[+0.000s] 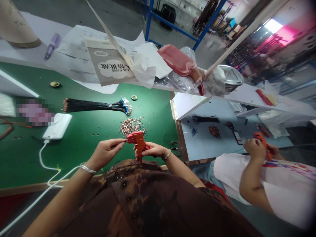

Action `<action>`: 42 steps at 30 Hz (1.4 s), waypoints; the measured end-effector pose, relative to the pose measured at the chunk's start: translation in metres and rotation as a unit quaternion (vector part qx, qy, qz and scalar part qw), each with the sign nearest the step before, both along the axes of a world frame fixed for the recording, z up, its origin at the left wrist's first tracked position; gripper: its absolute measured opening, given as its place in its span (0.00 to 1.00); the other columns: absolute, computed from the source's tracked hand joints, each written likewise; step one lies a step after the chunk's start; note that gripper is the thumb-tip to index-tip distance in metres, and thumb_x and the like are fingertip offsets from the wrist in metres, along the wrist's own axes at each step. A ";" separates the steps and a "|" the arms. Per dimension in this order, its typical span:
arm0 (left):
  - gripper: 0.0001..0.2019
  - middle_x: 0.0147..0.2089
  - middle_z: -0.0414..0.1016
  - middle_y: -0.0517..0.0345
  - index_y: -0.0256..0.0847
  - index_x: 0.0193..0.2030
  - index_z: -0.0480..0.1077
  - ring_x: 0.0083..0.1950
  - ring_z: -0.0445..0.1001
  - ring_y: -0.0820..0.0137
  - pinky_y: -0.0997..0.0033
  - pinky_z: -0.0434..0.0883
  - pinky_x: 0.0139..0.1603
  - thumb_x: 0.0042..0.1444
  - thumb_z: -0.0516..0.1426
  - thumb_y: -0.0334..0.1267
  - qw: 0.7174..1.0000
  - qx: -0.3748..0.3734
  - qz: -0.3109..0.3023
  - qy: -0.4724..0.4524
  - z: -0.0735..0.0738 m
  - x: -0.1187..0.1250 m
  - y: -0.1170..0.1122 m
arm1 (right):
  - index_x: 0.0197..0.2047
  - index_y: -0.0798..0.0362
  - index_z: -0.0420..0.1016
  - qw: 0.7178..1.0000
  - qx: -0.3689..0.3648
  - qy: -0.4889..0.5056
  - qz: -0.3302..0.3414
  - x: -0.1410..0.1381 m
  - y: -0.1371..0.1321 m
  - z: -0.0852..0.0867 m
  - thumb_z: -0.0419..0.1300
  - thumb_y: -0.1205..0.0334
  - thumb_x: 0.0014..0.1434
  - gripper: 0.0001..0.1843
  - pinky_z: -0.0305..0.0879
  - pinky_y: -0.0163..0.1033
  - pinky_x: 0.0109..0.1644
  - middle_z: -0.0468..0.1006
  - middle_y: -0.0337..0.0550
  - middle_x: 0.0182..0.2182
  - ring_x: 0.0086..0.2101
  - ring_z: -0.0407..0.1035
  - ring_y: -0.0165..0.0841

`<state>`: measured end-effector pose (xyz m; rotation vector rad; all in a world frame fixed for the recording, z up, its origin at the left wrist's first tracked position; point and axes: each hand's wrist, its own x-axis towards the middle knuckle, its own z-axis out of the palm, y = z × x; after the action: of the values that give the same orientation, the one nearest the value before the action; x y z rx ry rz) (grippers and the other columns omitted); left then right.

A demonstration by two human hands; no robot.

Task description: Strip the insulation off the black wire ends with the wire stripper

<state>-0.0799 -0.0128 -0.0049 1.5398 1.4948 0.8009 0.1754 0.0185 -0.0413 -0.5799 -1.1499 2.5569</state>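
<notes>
My right hand [154,150] is wrapped round the handles of a red-orange wire stripper [139,142], held upright near the table's front edge. At the left end of its jaws, my left hand [108,152] pinches thumb and fingers together. Whatever lies between those fingertips is too small to make out. Just behind the tool is a heap of small copper-coloured and pale scraps [132,125]. Farther back lies a bundle of black wires [93,106], with blue and silvery ends on the right and copper-coloured ends on the left.
A white power bank [59,125] with a white cable lies at left. Two tape rolls, one small [134,97], sit on the green table [81,140]. Papers and a red-handled item cover the shelf above. At right, a co-worker's hand [255,148] holds a similar orange tool.
</notes>
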 end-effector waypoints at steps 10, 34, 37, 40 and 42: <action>0.22 0.40 0.82 0.52 0.40 0.39 0.81 0.38 0.80 0.62 0.68 0.76 0.41 0.49 0.58 0.55 0.998 -0.014 -0.054 -0.018 0.005 -0.002 0.004 | 0.47 0.60 0.69 1.000 0.008 -0.020 0.001 0.001 -0.001 -0.006 0.69 0.49 0.52 0.27 0.70 0.39 0.39 0.75 0.47 0.35 0.32 0.73 0.32; 0.21 0.45 0.80 0.53 0.44 0.46 0.77 0.47 0.75 0.63 0.66 0.65 0.52 0.61 0.50 0.54 0.989 0.093 -0.063 0.097 -0.003 -0.017 0.005 | 0.36 0.56 0.64 0.986 0.036 -0.091 -0.138 -0.023 -0.018 -0.009 0.68 0.43 0.49 0.27 0.61 0.35 0.21 0.66 0.30 0.15 0.15 0.60 0.26; 0.22 0.38 0.81 0.53 0.44 0.41 0.78 0.40 0.75 0.63 0.66 0.64 0.49 0.62 0.48 0.54 0.980 0.107 -0.084 0.143 -0.008 -0.015 0.003 | 0.35 0.55 0.63 0.980 0.032 -0.109 -0.164 -0.027 -0.020 -0.012 0.69 0.45 0.50 0.25 0.56 0.32 0.19 0.63 0.28 0.14 0.14 0.56 0.23; 0.23 0.33 0.80 0.54 0.43 0.34 0.78 0.33 0.74 0.66 0.69 0.64 0.39 0.61 0.48 0.55 0.979 0.102 -0.092 0.153 -0.009 -0.012 0.001 | 0.34 0.56 0.64 0.980 0.031 -0.102 -0.165 -0.028 -0.019 -0.011 0.67 0.46 0.53 0.23 0.56 0.31 0.19 0.63 0.29 0.15 0.15 0.57 0.23; 0.24 0.33 0.80 0.54 0.42 0.33 0.77 0.31 0.72 0.67 0.70 0.63 0.36 0.62 0.48 0.55 0.979 0.107 -0.076 0.155 -0.008 -0.011 0.000 | 0.35 0.58 0.66 0.988 0.030 -0.072 -0.132 -0.026 -0.016 -0.009 0.68 0.45 0.52 0.24 0.63 0.33 0.23 0.69 0.35 0.20 0.20 0.65 0.27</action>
<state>-0.0911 -0.0123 -0.0125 1.9883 1.5224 0.6722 0.1492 0.0022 -0.0505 -0.8541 -1.1078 2.2802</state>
